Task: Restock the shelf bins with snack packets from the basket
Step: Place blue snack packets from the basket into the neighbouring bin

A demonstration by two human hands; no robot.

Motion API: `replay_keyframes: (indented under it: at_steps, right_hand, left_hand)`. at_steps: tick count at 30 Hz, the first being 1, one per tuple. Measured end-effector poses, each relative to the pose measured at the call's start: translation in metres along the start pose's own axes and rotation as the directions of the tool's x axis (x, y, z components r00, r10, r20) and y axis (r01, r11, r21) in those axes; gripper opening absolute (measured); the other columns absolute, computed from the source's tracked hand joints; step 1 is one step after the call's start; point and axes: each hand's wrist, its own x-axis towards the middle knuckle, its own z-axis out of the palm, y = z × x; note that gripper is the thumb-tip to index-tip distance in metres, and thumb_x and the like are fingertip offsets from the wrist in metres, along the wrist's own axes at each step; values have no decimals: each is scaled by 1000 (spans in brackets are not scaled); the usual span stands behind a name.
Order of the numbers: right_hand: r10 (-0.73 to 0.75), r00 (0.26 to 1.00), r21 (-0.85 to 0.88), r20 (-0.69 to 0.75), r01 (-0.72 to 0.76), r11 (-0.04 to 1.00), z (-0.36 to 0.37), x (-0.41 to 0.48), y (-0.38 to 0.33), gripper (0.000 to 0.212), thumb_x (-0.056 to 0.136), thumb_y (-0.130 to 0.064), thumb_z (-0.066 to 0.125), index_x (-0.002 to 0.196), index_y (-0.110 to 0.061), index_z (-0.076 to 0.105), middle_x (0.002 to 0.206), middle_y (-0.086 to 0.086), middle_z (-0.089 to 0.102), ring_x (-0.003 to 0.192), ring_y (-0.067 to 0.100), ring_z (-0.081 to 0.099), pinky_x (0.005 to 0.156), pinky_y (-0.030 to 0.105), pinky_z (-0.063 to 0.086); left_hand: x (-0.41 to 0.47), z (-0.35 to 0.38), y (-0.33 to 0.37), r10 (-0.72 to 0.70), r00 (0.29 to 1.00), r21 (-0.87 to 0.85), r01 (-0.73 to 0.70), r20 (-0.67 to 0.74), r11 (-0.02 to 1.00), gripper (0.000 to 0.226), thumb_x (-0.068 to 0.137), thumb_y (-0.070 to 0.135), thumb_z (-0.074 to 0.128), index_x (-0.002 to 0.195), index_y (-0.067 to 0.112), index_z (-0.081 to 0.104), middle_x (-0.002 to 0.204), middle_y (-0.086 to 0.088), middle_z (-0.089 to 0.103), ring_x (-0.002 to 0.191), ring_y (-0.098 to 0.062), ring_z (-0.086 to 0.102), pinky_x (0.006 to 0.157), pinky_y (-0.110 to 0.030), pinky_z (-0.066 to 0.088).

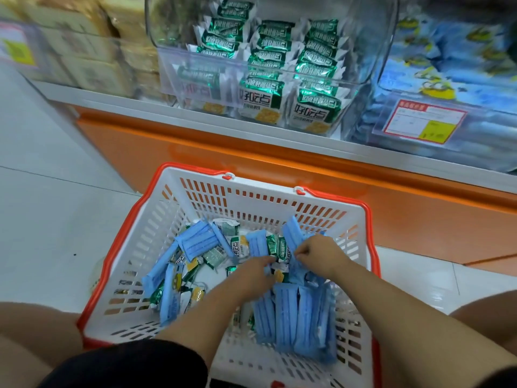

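blue packets crowd the basket under the bin; right hand pinches 1, left hand cannot be judged.

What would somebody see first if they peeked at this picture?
Probably the big white basket with its orange rim, on the floor in the middle, piled mostly with blue packets. Two bare arms reach into it: the left hand is down among the packets, and the right hand seems to pinch a blue one. Above, a clear shelf bin holds neat rows of shiny green packets.
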Motion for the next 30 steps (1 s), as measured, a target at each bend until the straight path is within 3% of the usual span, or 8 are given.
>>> replay_keyframes:
  at_steps: [2,4,7,13,19,22,26,30]
  right_hand:
    - [-133,988,-110,-80,124,986,-11,-14,-11,27,94,-10,54,103,-19,78,107,-2,71,92,19,66,87,36,54]
    - [-307,926,-232,-220,256,939,-25,-30,-23,23,93,-12,59,103,-24,76,106,-3,65,94,21,62,83,36,52]
    - [-558,714,-441,-423,376,815,-52,-59,-38,16,76,-8,76,84,-23,75,92,-4,68,84,25,62,70,35,46]
    - [-762,321,-587,-563,493,642,-120,-112,-56,11,90,-16,59,80,-18,64,101,-2,71,87,26,57,70,37,44]
    - [-610,410,-265,-678,637,724,-157,-146,-47,42,82,-24,77,117,-24,54,131,-3,56,122,14,51,99,32,45]
    - [-396,648,239,-651,669,704,-180,-164,-52,74,76,-33,84,138,-29,44,138,-9,50,124,4,52,99,22,46]
    - [-307,843,723,-442,537,435,-209,-179,-50,66,70,-28,77,131,-24,50,106,0,73,92,14,70,79,27,53]
    - [-232,820,636,-523,557,534,-237,-190,-38,31,85,-24,76,113,-26,63,64,1,46,60,14,49,58,17,41]
  left_hand:
    - [-8,-20,15,-90,994,-392,61,-55,918,49,101,40,52,147,26,42,144,0,52,117,-18,59,99,-38,50]
    - [-21,-41,29,-139,990,-785,83,-3,613,50,98,53,48,139,25,49,134,-1,59,111,-21,65,98,-46,53]
    - [-48,-72,50,-81,997,-963,36,14,268,65,87,65,54,129,16,56,126,-12,65,106,-30,70,87,-48,57]
    - [-119,-118,105,154,975,-947,-196,-160,255,49,78,19,64,127,13,60,116,-18,70,93,-28,73,73,-34,61]
    - [-155,-123,140,229,934,-773,-357,-276,525,36,86,-5,63,119,9,63,109,-11,70,84,-24,71,73,-31,61]
    - [-165,-133,155,274,908,-697,-419,-317,582,39,82,-3,68,117,12,63,108,-10,70,84,-22,70,75,-32,59]
    - [-170,-143,177,347,862,-561,-505,-370,656,42,72,7,83,106,29,72,116,-6,71,98,-25,69,90,-40,54]
    - [-164,-135,212,452,807,-299,-570,-380,765,38,75,22,82,108,36,68,118,6,67,96,-11,68,84,-30,53]
